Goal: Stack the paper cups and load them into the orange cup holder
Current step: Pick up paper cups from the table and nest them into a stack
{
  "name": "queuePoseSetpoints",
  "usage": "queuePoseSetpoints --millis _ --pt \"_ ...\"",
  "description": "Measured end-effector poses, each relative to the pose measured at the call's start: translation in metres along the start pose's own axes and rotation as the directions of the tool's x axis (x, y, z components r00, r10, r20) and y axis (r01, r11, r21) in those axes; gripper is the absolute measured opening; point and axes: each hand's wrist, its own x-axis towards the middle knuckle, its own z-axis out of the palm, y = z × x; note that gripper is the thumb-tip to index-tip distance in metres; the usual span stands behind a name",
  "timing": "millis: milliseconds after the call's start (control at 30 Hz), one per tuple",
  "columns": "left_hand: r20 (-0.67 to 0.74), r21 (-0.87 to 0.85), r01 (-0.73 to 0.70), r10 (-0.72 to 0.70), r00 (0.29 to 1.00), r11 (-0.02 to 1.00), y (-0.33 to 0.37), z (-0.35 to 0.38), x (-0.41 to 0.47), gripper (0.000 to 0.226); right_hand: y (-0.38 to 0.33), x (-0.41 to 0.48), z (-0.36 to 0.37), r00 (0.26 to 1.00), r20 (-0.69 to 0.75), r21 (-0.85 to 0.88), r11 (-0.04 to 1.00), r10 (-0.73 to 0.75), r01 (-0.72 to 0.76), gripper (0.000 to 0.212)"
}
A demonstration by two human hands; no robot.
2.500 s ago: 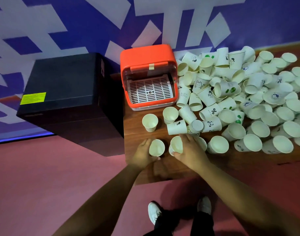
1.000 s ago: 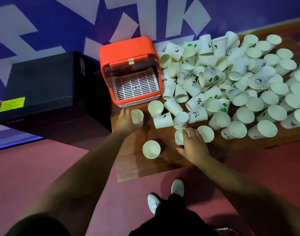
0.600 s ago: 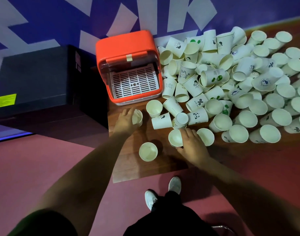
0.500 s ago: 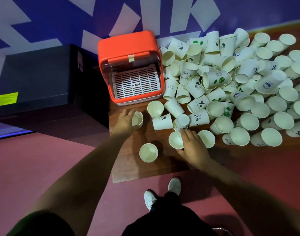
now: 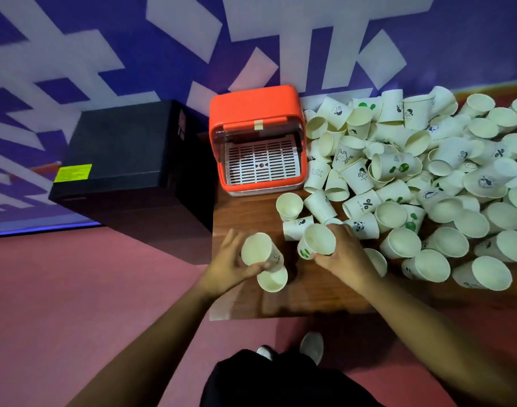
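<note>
**Head view.** The orange cup holder [image 5: 256,113] stands at the back of the wooden counter [image 5: 245,212], with its front open on a white slatted tray [image 5: 261,164]. In front of the holder, the left hand [image 5: 231,264] grips a tilted paper cup [image 5: 257,251], fingers curled round its wall. This cup overlaps a second cup [image 5: 272,279] standing upright on the counter; whether the two touch cannot be told. Also in front of the holder, towards its right corner, the right hand [image 5: 346,257] clasps a green-marked cup [image 5: 317,243]. A loose pile of cups [image 5: 413,171], some lying and some upright, covers the counter right of the holder and crowds against its side. A stray cup [image 5: 289,205] stands upright between the holder and the hands. A black box [image 5: 128,148] sits just beside the holder's left.
</note>
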Motion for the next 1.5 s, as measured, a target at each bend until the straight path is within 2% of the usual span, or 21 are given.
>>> queuePoseSetpoints --millis 167,367,500,667,733,833,933,1033,1133,1267,1333,1400,1500 --pt "0.097 0.065 -0.008 0.002 0.995 0.998 -0.010 0.014 -0.010 0.074 -0.011 0.008 -0.007 0.998 0.003 0.081 0.995 0.065 -0.066 0.068" --pt "0.211 0.322 -0.017 -0.054 0.976 0.947 -0.033 0.041 0.002 0.090 -0.023 -0.001 -0.002 0.994 -0.048 0.146 0.985 0.098 -0.091 0.063" --pt "0.285 0.224 -0.009 -0.057 0.957 0.974 -0.046 0.052 0.010 0.086 -0.034 -0.013 0.004 0.986 -0.092 0.159 0.980 0.137 -0.121 0.064" --pt "0.379 0.090 0.043 -0.074 0.922 0.995 -0.053 0.039 0.028 0.100 -0.050 -0.027 0.014 0.987 -0.080 0.192 0.974 0.136 -0.119 0.059" --pt "0.393 0.101 0.074 -0.108 0.913 0.992 -0.062 0.019 0.035 0.092 -0.060 -0.033 0.020 0.991 -0.065 0.196 0.975 0.115 -0.100 0.061" --pt "0.309 0.187 0.092 -0.147 0.939 0.978 -0.078 -0.018 0.047 0.063 -0.073 -0.035 0.036 0.997 -0.056 0.199 0.979 0.056 -0.044 0.068" --pt "0.199 0.208 0.123 -0.165 0.966 0.970 -0.081 -0.046 0.064 0.047 -0.081 -0.032 0.055 0.997 -0.047 0.110 0.993 0.057 -0.052 0.078" --pt "0.187 0.224 0.079 -0.122 0.975 0.971 -0.073 -0.052 0.083 0.037 -0.085 -0.030 0.067 0.996 -0.014 -0.063 0.994 0.093 -0.094 0.081" --pt "0.216 0.245 0.029 -0.084 0.973 0.969 -0.063 -0.043 0.099 0.040 -0.084 -0.028 0.083 0.995 0.036 -0.207 0.975 0.094 -0.085 0.077" --pt "0.268 0.256 -0.001 -0.070 0.961 0.967 -0.054 -0.025 0.117 0.051 -0.074 -0.030 0.103 0.988 0.082 -0.261 0.960 0.127 -0.102 0.085" --pt "0.275 0.261 -0.015 -0.060 0.960 0.965 -0.047 -0.016 0.127 0.056 -0.069 -0.033 0.103 0.981 0.112 -0.223 0.966 0.157 -0.129 0.098" --pt "0.285 0.264 -0.033 -0.045 0.957 0.964 -0.040 -0.008 0.136 0.063 -0.065 -0.033 0.093 0.979 0.092 -0.110 0.979 0.183 -0.173 0.103" --pt "0.292 0.278 -0.045 -0.039 0.956 0.959 -0.033 0.003 0.153 0.079 -0.050 -0.022 0.062 0.963 -0.028 0.078 0.961 0.266 -0.264 0.074"
